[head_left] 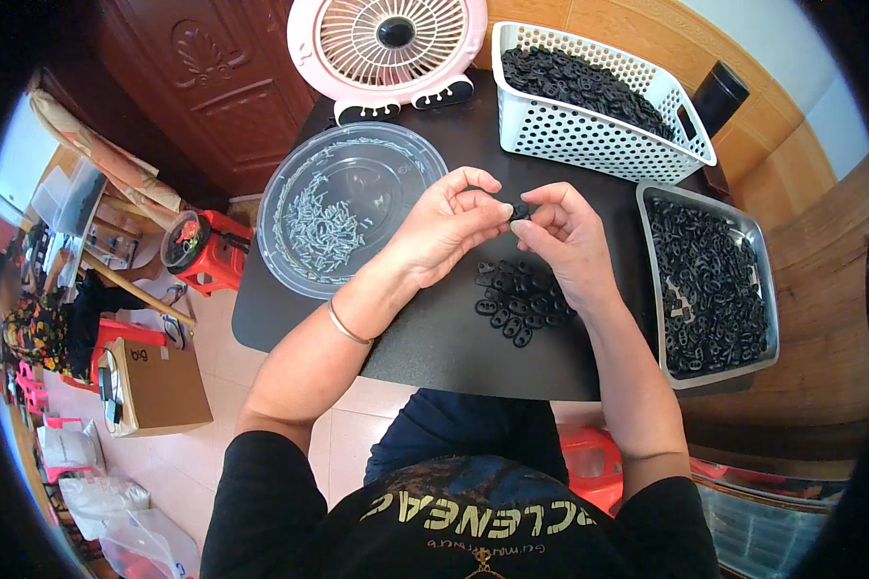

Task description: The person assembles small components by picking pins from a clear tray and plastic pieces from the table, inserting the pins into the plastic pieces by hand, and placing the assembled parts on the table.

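Observation:
Over the middle of the dark table, my left hand point(463, 217) and my right hand point(562, 236) meet at their fingertips. Both pinch one small black plastic piece point(518, 210), mostly covered by the fingers. Just below lies a cluster of small black oval pieces point(521, 301) on the tabletop. Left of my left hand, a clear round plastic lid point(406, 154) holds a heap of small silver screws point(314, 227). To the right of my right hand, a metal tray point(652, 280) is full of black pieces with holes point(710, 280).
A white perforated basket point(589, 145) of black parts stands at the back right, beside a black cylinder point(720, 92). The pink fan point(391, 43) is at the back. Off to the left are a red stool point(212, 256), a cardboard box point(164, 386) and a seated person point(43, 318).

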Demonstrator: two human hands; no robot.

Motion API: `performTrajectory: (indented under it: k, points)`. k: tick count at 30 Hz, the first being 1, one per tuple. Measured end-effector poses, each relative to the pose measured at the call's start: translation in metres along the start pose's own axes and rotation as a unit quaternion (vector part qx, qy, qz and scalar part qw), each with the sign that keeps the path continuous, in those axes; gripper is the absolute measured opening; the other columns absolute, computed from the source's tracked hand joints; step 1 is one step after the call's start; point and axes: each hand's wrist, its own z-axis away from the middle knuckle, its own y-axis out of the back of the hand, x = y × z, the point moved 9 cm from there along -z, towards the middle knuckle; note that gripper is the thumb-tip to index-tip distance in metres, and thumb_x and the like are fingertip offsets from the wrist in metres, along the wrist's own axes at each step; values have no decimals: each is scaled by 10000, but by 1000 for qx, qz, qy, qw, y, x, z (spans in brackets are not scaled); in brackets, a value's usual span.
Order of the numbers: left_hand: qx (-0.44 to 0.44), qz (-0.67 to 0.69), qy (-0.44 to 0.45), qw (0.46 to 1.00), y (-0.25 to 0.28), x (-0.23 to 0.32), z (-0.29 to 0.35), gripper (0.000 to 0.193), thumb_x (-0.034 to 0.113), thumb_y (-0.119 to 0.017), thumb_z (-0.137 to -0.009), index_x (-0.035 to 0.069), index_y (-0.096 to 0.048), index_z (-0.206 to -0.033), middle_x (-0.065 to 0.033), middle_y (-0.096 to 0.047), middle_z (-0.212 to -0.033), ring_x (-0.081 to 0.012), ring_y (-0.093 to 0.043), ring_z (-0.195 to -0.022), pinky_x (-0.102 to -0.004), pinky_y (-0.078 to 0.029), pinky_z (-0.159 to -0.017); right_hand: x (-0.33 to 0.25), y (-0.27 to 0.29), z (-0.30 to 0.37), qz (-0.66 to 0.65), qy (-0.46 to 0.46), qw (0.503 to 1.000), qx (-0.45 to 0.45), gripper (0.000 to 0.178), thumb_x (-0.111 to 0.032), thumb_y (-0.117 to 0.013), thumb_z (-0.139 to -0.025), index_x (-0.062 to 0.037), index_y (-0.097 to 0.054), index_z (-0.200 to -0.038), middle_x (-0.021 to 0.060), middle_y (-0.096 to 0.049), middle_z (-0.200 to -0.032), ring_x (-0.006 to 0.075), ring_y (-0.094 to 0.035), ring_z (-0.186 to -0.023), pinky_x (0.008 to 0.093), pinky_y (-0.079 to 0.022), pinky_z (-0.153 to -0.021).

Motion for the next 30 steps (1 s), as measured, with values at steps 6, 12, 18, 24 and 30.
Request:
performTrajectory:
  k: [6,12,18,24,30]
  points:
    - [-5,-12,8,1000,0,0,0,219,23,-611,-782,61,-480,-953,-55,-610,-809,-132,-585,-759,-221,-473,-700,0,-2,1,-16,-8,1000,-7,296,-28,-632,-753,-17,-499,-1018,28,-571,-707,72,-555,-638,187,-450,-595]
    - [10,-18,19,1000,2,0,1,100,40,-605,-791,41,-570,-884,-34,-610,-823,-99,-583,-754,-204,-484,-685,-1,-5,1,1,-6,1000,-10,307,-16,-624,-760,-23,-516,-1047,17,-573,-714,70,-557,-654,187,-450,-598]
    - [-3,-7,20,1000,1,1,1,111,35,-604,-789,41,-556,-889,-34,-607,-817,-101,-584,-750,-205,-489,-691,-9,-5,0,97,70,993,4,284,-11,-659,-715,-41,-577,-985,0,-569,-736,57,-540,-651,192,-448,-599]
    - [-34,-29,50,998,0,0,2,226,34,-623,-773,59,-486,-951,-42,-602,-796,-106,-586,-726,-190,-484,-654,-20,-6,3,165,136,977,14,267,-17,-715,-648,-39,-613,-893,9,-570,-734,62,-539,-638,195,-451,-594]
    - [-36,-41,70,996,1,-2,3,239,45,-601,-802,48,-466,-1000,-32,-596,-809,-96,-583,-731,-189,-498,-666,-15,-5,3,178,129,975,11,275,-31,-735,-628,-41,-610,-872,19,-597,-723,62,-547,-620,200,-454,-578]
